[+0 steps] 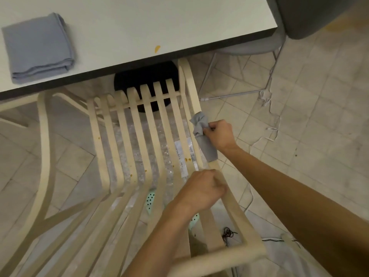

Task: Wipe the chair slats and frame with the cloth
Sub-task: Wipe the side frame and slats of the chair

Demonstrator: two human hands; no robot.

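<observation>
Chair (45, 146) of pale wood: nearest, the left hand (201, 188) curls round its right side rail (192, 86). Just beyond, on the same rail, the right hand (219, 134) pinches one grey cloth (203, 140), wrapped round the wood and bunched at the fingertips. Roughly seven slats (137, 136) run alongside. A second cloth (40, 48), folded, lies farther off, near the table (179, 27)'s front edge.

The right hand (218, 134) grips a grey cloth (203, 136), bunched and wrapped round the right-side rail (192, 86) of a pale wooden chair (45, 156). The left hand (201, 189) is curled round the same rail, nearer the camera. The slats (148, 116) run toward the bench (159, 21). A folded blue cloth (39, 47) lies by the bench's left edge, and a yellow spot (157, 48) sits near its front edge.
</observation>
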